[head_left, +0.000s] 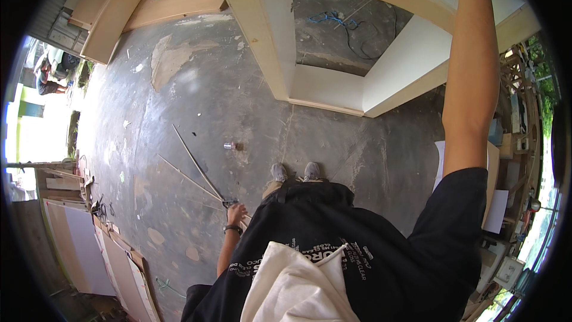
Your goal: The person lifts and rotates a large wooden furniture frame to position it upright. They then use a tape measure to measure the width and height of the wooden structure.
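1. Fingers of the left hand [237,213] are curled shut around the near end of a thin strip bundle [199,170], long pale slats fanning away over the floor; gripping them at one end lets the rest trail low beside the leg. A dark watch or band sits on that wrist.
2. Wooden cabinet frame [333,92], the biggest thing here, lies open-faced on the concrete floor [196,101] just ahead of the grey shoes [295,172]; lying flat, all its edges come within reach from above.
3. Right arm [473,65] stretches along the frame's right side toward its far rail, probably to steady it; the right hand runs out of view at the top edge, so I cannot tell whether it is open or closed.
4. Panel offcuts [89,250] lean in a stack well left of the frame, past the strips.
5. Small shiny can [229,145] stands on the floor between frame and strips, apart from both.
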A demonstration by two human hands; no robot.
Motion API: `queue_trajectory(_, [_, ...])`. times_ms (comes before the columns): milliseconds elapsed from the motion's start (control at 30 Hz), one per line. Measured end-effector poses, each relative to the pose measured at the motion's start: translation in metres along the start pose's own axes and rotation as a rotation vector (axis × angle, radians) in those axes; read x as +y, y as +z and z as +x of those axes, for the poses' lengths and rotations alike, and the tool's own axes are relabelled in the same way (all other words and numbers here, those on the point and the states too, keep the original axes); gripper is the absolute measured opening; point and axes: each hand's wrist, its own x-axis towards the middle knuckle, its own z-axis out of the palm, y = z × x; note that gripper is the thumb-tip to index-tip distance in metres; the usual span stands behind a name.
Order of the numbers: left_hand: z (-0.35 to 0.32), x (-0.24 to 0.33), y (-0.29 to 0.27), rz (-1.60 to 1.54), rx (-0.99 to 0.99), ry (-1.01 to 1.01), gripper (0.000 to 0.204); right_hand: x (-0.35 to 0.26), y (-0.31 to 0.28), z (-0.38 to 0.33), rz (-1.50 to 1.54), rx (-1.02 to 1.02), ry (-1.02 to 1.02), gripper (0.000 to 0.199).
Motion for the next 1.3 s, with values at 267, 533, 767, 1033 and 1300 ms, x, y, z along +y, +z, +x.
queue_trajectory(267, [0.006,0.157,-0.011,-0.072,0.200,0.427,0.042,0.021,-0.008,-0.001,-0.193,-0.101,0.040,0.079])
queue_trajectory(533, [0.012,0.008,-0.011,-0.142,0.173,-0.035,0.028,0.085,0.037,-0.042,-0.291,-0.265,0.003,0.076])
queue_trajectory(767, [-0.005,-0.130,0.006,-0.052,0.147,-0.267,0.028,0.117,0.112,-0.065,-0.063,-0.160,0.167,0.070])
queue_trajectory(1033, [0.106,-0.050,-0.077,0.184,0.052,-0.041,0.027,0.186,0.262,-0.087,-0.252,0.115,-0.401,0.062])
queue_trajectory(1300, [0.268,0.233,-0.262,-0.379,0.294,0.395,0.021,0.179,0.305,-0.138,0.199,0.092,-0.084,0.059])
